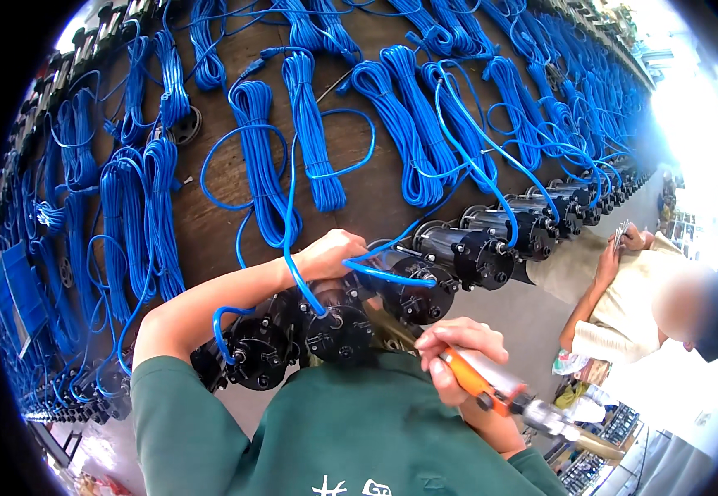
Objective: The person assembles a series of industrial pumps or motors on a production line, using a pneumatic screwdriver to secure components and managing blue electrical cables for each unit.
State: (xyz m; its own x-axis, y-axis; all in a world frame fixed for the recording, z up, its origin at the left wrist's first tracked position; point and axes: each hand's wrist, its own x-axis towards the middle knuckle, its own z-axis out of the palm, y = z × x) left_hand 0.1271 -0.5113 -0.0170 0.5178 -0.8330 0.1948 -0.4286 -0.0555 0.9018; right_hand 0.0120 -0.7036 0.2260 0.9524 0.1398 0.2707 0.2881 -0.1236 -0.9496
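Black cylindrical motor-like units with round end caps line the bench's near edge, blue cables running from them. My left hand is curled closed at the top of one unit; whatever its fingers hold is hidden. Beside it, a blue cable bends into the neighbouring unit. My right hand is wrapped around an orange-and-silver air tool, whose metal hose fitting points to the lower right. The tool's front end is hard to make out near the units.
Coiled bundles of blue cable cover the brown wooden bench. More units continue to the right and left. At the right a co-worker in a pale shirt handles a small object. Shelves with parts stand at lower right.
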